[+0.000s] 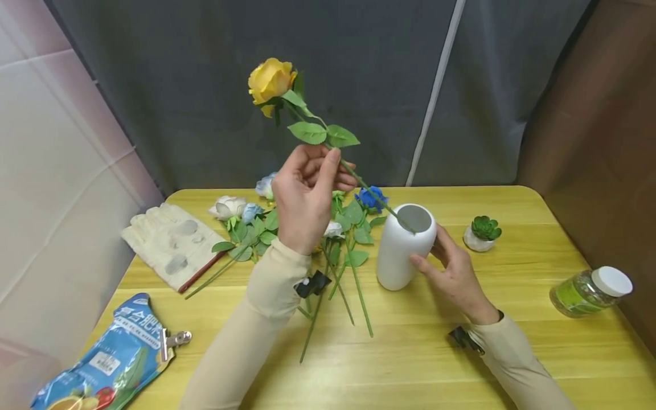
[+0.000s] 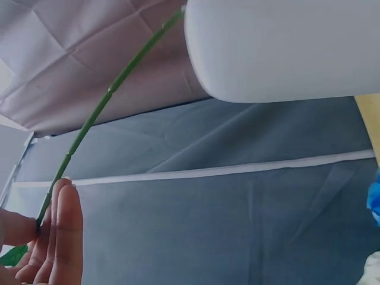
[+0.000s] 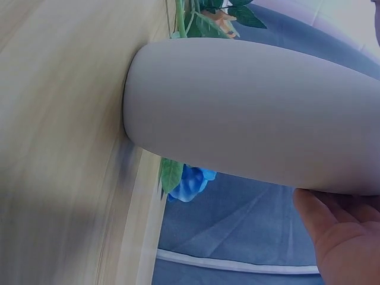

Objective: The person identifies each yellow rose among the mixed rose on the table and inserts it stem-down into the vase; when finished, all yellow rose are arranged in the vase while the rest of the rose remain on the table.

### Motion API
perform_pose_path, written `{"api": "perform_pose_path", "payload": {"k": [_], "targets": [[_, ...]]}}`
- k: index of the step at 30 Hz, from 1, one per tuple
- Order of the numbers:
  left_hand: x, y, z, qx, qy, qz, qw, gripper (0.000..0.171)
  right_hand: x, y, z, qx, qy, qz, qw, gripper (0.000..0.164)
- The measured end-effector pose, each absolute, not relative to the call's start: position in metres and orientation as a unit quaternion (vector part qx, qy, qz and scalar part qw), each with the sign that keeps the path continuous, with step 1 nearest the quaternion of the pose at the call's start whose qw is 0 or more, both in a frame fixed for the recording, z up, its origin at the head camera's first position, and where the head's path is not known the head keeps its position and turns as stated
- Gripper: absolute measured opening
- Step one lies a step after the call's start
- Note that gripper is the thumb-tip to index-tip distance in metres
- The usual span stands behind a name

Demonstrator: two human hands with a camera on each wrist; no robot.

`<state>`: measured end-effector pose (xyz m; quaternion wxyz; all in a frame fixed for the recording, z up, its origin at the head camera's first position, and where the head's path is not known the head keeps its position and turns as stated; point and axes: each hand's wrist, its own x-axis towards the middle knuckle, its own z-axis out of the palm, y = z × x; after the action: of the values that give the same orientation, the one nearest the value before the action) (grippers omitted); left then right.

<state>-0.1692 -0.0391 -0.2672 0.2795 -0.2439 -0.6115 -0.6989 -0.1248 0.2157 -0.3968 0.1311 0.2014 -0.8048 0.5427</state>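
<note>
My left hand [image 1: 310, 196] pinches the green stem of a yellow rose [image 1: 270, 80] between thumb and fingers. The bloom points up and left, and the stem slants down so that its lower end is at the mouth of a white vase [image 1: 397, 262]. In the left wrist view the stem [image 2: 89, 122] runs up to the vase rim. My right hand [image 1: 456, 273] holds the vase from the right, thumb in front and fingers behind. The vase [image 3: 237, 107] stands upright on the table. Part of the vase's inside is hidden.
Several artificial flowers, among them a blue rose [image 1: 371, 197] and a white one [image 1: 229, 207], lie left of the vase. Gloves [image 1: 171, 242] and a clipped blue bag [image 1: 110, 353] sit further left. A small succulent [image 1: 484, 230] and a lidded jar [image 1: 589, 291] stand right.
</note>
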Motion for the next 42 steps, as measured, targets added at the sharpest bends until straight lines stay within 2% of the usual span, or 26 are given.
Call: {"api": "perform_pose_path", "payload": {"k": [7, 21, 32, 42], "targets": [[-0.174, -0.038, -0.265, -0.243, -0.598, -0.704, 0.296, 0.012, -0.124, 0.215, -0.396, 0.203, -0.810, 0.534, 0.132, 0.068], [-0.180, -0.025, -0.284, -0.221, -0.626, -0.693, 0.282, 0.015, -0.124, 0.215, -0.398, 0.203, -0.811, 0.533, 0.130, 0.067], [-0.178, -0.005, -0.303, -0.225, -0.669, -0.669, 0.232, 0.017, -0.124, 0.215, -0.398, 0.199, -0.813, 0.531, 0.133, 0.068], [-0.175, 0.002, -0.308, -0.226, -0.711, -0.630, 0.216, 0.016, -0.125, 0.215, -0.398, 0.198, -0.820, 0.521, 0.134, 0.068]]}}
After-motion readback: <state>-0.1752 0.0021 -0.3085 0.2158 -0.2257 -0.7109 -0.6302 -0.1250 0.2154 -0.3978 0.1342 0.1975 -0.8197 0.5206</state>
